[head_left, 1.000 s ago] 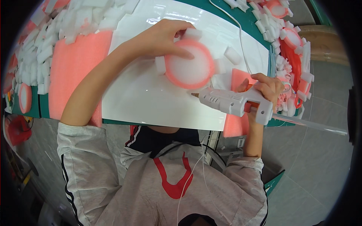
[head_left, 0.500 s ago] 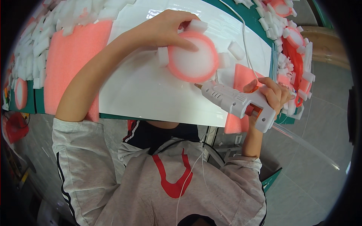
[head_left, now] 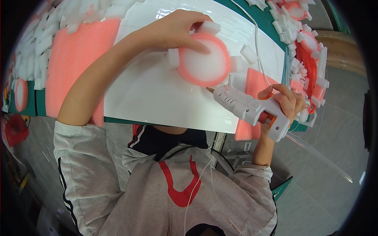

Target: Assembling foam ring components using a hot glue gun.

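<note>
My left hand (head_left: 183,29) grips the upper left edge of a round foam disc (head_left: 204,65), white in the middle with a pink rim; the thumb lies across its face. White foam blocks sit against the rim: one at the top (head_left: 208,27), one on the left (head_left: 173,58) and one on the right (head_left: 236,63). In my right hand (head_left: 286,100) is a white hot glue gun (head_left: 248,106), fingers wrapped round its handle. Its tip points left, just below the disc's lower edge. From the gun's rear sticks a long clear glue stick (head_left: 321,157).
A white board (head_left: 157,100) covers the green table mat. A loose foam block (head_left: 248,54) lies near the gun's white cable (head_left: 256,37). Pink foam sheets (head_left: 76,67) flank the board. White foam pieces (head_left: 41,49) heap at the left; more pieces and red ribbon (head_left: 305,61) lie at the right.
The disc and my left hand have shifted slightly to the right. The glue gun has also moved a little right and down. Both grips stay the same.
</note>
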`<act>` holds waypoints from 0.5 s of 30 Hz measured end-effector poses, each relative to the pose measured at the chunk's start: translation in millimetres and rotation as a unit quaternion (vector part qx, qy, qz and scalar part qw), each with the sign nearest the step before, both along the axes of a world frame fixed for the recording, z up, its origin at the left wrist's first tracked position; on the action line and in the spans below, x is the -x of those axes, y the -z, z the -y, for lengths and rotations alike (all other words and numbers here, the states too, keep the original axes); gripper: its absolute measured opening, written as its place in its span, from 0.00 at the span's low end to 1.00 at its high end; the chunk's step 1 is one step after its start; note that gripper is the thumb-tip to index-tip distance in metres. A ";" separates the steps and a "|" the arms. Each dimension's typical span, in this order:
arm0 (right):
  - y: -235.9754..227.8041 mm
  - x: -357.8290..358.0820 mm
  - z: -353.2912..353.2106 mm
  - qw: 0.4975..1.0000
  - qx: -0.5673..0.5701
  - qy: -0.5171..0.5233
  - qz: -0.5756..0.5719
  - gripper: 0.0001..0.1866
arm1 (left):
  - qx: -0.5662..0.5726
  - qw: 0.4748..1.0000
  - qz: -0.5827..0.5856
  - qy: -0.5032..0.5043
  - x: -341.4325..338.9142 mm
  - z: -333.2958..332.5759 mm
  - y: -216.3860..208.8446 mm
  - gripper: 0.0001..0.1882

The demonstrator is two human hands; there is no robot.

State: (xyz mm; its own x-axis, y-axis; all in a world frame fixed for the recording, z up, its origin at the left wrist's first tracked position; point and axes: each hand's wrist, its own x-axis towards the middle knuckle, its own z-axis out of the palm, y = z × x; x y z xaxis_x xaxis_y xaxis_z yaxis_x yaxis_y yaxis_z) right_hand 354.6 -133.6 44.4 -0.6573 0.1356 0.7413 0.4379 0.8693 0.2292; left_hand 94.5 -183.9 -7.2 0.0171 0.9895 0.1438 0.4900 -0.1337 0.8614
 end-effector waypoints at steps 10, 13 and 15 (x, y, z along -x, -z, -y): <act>-2.4 -1.8 2.1 1.000 0.002 0.008 0.020 0.24 | -0.026 1.000 0.015 -0.003 -0.5 -2.2 4.6 0.24; -2.1 -2.3 1.6 0.999 0.004 0.014 0.028 0.23 | -0.024 1.000 0.011 -0.002 -0.2 -2.7 4.9 0.23; -0.8 -2.4 0.3 1.000 -0.004 0.016 0.023 0.23 | 0.002 1.000 0.002 0.005 1.0 -1.7 0.4 0.25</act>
